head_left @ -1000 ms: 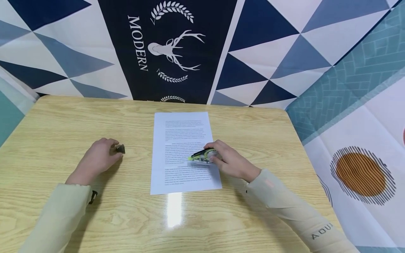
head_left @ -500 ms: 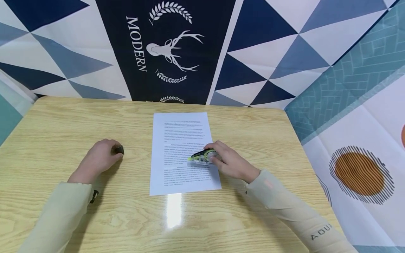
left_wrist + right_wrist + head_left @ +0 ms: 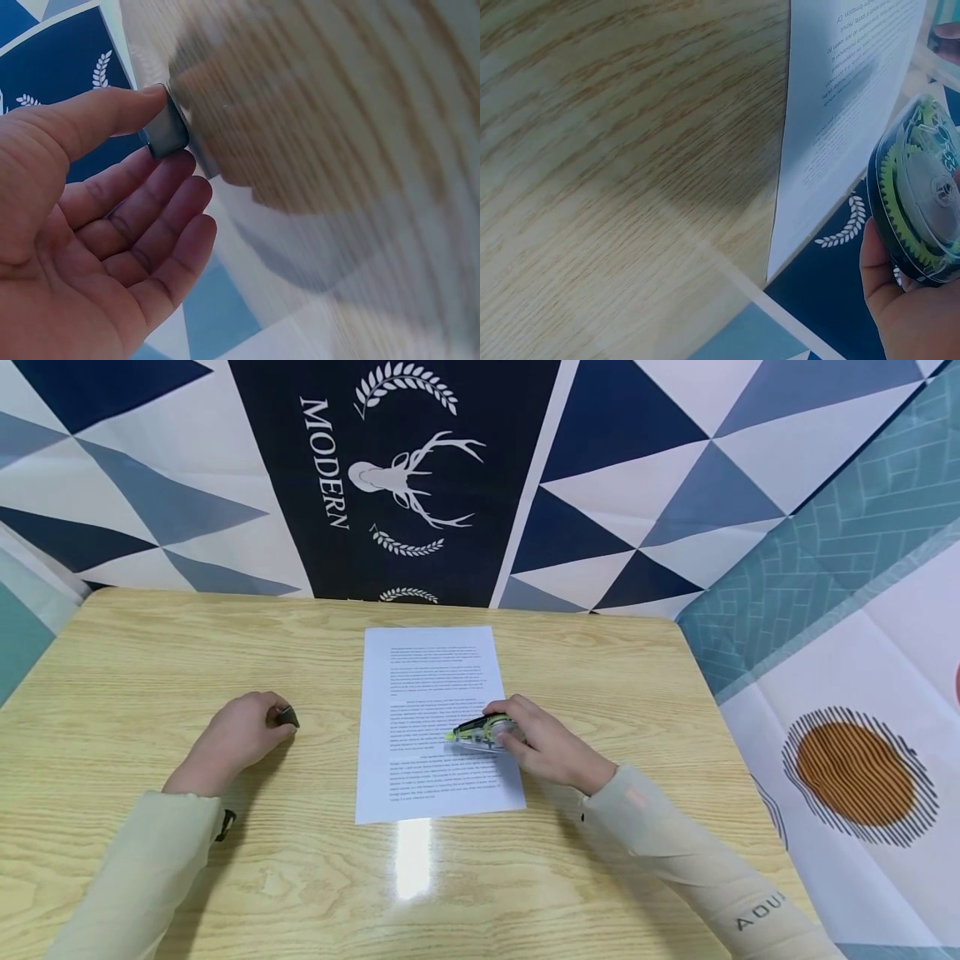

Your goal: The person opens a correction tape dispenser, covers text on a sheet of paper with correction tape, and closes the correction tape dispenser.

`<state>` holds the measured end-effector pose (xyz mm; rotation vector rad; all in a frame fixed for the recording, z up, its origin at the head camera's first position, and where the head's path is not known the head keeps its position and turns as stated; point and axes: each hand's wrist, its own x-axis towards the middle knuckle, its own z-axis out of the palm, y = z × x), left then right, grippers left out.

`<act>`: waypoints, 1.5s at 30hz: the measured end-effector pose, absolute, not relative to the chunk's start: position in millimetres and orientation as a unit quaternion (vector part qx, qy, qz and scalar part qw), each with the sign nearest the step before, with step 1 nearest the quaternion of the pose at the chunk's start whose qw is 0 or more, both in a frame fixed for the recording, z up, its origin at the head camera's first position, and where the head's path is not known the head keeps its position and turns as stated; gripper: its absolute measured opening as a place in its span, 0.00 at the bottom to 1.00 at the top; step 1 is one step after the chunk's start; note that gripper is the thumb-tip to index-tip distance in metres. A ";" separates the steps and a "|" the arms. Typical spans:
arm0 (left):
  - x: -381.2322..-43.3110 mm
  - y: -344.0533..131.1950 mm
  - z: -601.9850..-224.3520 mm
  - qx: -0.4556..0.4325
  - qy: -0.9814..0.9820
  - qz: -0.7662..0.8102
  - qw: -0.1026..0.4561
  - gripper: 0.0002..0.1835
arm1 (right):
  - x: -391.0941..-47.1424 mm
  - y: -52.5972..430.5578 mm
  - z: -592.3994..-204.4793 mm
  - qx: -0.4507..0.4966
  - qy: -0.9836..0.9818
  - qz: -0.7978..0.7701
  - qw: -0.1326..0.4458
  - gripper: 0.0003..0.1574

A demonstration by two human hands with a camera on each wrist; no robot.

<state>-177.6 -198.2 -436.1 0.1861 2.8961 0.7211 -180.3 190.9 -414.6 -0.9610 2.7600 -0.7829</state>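
Observation:
My right hand grips a correction tape dispenser with a black and lime-green clear body. Its lime tip points left, over the printed lines of a white sheet of paper. In the right wrist view, a green gear wheel and a spool show through the case of the correction tape. Left of the sheet, my left hand pinches a small dark cap between thumb and index finger, low over the table. The other fingers of that hand curl loosely below it.
The sheet lies on a glossy light wood table that reflects a bright light strip in front of the paper. A patterned cloth backdrop rises right behind the far edge, with another patterned cloth along the right side.
The small cap turns slightly between the left fingers, and that hand shifts a little to the right. The right hand and correction tape stay in place over the sheet.

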 end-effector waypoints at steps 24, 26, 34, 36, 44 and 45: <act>-163.6 -183.2 -416.9 0.084 0.958 0.271 0.035 0.14 | -180.5 191.4 -412.5 -0.281 0.913 -0.286 0.074 0.21; -162.7 -180.9 -415.4 0.088 0.958 0.272 0.031 0.14 | -180.3 191.7 -412.5 -0.276 0.912 -0.292 0.076 0.21; -158.7 -169.9 -411.5 0.099 0.957 0.274 0.016 0.15 | -180.1 192.0 -413.3 -0.262 0.911 -0.308 0.077 0.21; -158.2 -167.5 -413.3 0.108 0.956 0.274 0.007 0.15 | -180.0 191.9 -413.2 -0.262 0.911 -0.308 0.078 0.21; -157.0 -157.7 -422.2 0.142 0.953 0.267 -0.022 0.12 | -180.2 191.5 -413.2 -0.259 0.912 -0.310 0.077 0.21; -156.9 -156.4 -423.2 0.146 0.952 0.266 -0.026 0.12 | -180.4 191.4 -413.4 -0.259 0.911 -0.311 0.076 0.21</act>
